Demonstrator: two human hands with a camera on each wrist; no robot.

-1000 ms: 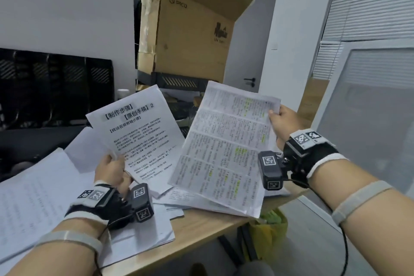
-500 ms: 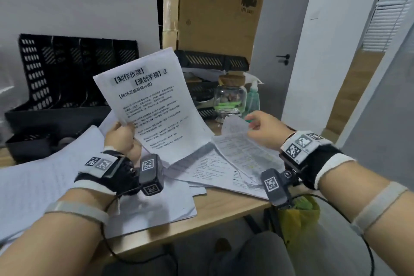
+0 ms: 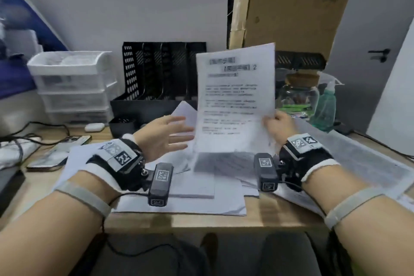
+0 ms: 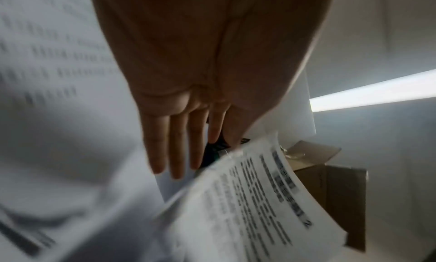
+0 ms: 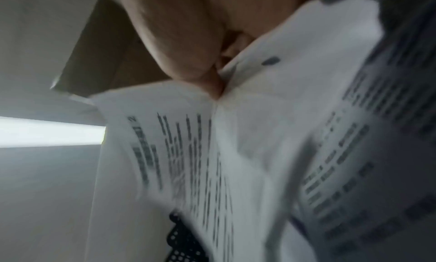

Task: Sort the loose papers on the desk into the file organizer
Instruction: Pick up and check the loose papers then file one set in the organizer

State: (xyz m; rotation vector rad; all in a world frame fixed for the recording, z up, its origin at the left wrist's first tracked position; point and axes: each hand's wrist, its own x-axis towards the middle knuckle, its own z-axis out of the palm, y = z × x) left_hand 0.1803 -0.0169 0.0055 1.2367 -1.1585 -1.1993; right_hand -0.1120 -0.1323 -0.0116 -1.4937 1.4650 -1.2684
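Printed sheet [image 3: 235,101] passed over from left hand [image 3: 164,135] to right hand [image 3: 279,127] since half a second ago; view swung left, bringing the black file organizer [image 3: 156,78] square into the middle. Sheet now upright over the desk [image 3: 179,219], in front of the organizer's right end, pinched at its lower right edge between right thumb and fingers; in the right wrist view, paper creased at the pinch. Left hand free, fingers [image 4: 179,154] straight and spread, just beside the sheet's left edge; touching or apart, cannot tell. Organizer against the wall, slots seen side by side. Loose papers [image 3: 179,195] spread flat on the desk beneath both wrists, more sheets [image 3: 349,159] off to the right. White drawer unit [image 3: 71,87] left of the organizer; cardboard box [image 3: 291,6] behind on the right, with a glass jar [image 3: 298,96] and a green bottle [image 3: 324,107] below it; phone [image 3: 47,159] at the left edge.
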